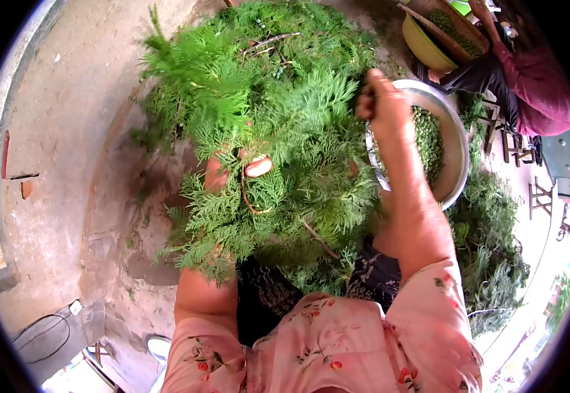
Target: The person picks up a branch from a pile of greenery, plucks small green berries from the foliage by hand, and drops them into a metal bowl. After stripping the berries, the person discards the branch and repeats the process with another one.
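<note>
My left hand [257,168] is closed around the brown stem of a leafy evergreen branch [249,190] with flat, scaly sprays; foliage hides most of its fingers. My right hand [386,101] is raised over the left rim of a wide metal basin [458,131]. Its fingers are curled together, and what they hold, if anything, cannot be made out. Small green seed cones [429,147] fill the lower part of the basin, partly covered by my right forearm. A big heap of cut evergreen branches [278,39] lies in front of me, with bare twigs and some bluish cones among them.
At the upper right another person in a purple top [540,92] sits by a yellow-green basin [422,42] and a woven basket [452,33]. More cut greenery [488,242] is piled on the right. A concrete wall [62,131] stands at the left, with a black cable [42,337] below.
</note>
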Tool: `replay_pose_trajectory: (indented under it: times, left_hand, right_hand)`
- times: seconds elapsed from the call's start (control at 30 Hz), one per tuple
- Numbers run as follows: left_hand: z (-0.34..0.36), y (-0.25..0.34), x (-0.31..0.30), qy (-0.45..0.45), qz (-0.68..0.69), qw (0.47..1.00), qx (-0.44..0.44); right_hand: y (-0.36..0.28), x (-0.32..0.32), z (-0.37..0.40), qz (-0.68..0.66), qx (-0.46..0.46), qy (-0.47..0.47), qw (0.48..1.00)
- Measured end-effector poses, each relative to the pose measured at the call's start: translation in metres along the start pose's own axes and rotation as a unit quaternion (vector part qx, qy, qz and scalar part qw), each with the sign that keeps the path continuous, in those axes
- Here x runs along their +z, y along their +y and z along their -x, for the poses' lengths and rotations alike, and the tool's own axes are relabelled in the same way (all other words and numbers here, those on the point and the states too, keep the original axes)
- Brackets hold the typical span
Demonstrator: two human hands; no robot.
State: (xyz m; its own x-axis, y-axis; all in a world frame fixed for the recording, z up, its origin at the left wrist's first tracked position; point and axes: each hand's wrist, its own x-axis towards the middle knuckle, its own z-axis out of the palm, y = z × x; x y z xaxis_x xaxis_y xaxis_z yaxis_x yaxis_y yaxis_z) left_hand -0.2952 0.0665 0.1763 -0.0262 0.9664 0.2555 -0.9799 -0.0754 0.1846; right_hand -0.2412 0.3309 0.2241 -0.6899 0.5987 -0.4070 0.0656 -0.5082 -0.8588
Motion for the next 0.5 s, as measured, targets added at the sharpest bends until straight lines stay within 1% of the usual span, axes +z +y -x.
replay_pose_trajectory:
  times: [0.03,0.07,0.1,0.13,0.17,0.2,0.23,0.27,0.3,0.33,0.37,0.43,0.5]
  left_hand:
    - [0.001,0.001,0.001,-0.002,-0.014,1.0,0.011]
    - [0.003,0.001,0.0,-0.001,-0.031,0.999,0.025]
    - [0.005,0.001,0.001,0.0,-0.054,0.997,0.048]
    - [0.006,0.001,0.001,0.001,-0.089,0.993,0.08]
    - [0.005,0.001,0.0,-0.002,-0.145,0.981,0.132]
    - [0.006,0.0,-0.003,-0.003,-0.217,0.956,0.197]
    - [0.006,-0.002,-0.005,0.007,-0.289,0.922,0.259]
    - [0.025,-0.005,-0.015,0.123,-0.402,0.865,0.276]
    - [0.023,0.006,-0.04,-0.019,-0.307,0.925,0.221]
    - [0.024,0.002,-0.039,-0.011,-0.301,0.928,0.221]
    - [0.022,0.002,-0.032,-0.017,-0.246,0.951,0.188]
    - [0.016,0.004,-0.013,-0.033,-0.137,0.982,0.124]
    - [0.012,0.008,-0.005,-0.05,-0.026,0.997,0.056]
  right_hand:
    - [-0.014,-0.006,0.003,-0.016,-0.027,0.022,0.999]
    - [-0.019,-0.019,-0.002,0.012,-0.061,0.022,0.998]
    - [-0.023,-0.036,-0.012,0.046,-0.065,0.023,0.997]
    - [-0.024,-0.055,-0.02,0.078,-0.074,0.027,0.994]
    - [-0.023,-0.078,-0.031,0.114,-0.107,0.022,0.987]
    - [-0.026,-0.099,-0.039,0.16,-0.119,0.064,0.978]
    - [-0.029,-0.121,-0.047,0.229,-0.168,0.089,0.954]
    - [-0.037,-0.125,-0.035,0.352,-0.237,0.123,0.897]
    - [-0.024,-0.147,-0.059,0.423,-0.252,0.313,0.812]
    - [-0.027,-0.168,-0.069,0.491,-0.226,0.323,0.777]
    - [-0.031,-0.185,-0.077,0.553,-0.204,0.331,0.737]
    - [-0.03,-0.205,-0.081,0.554,-0.192,0.335,0.737]
    - [-0.024,-0.215,-0.086,0.554,-0.18,0.341,0.738]
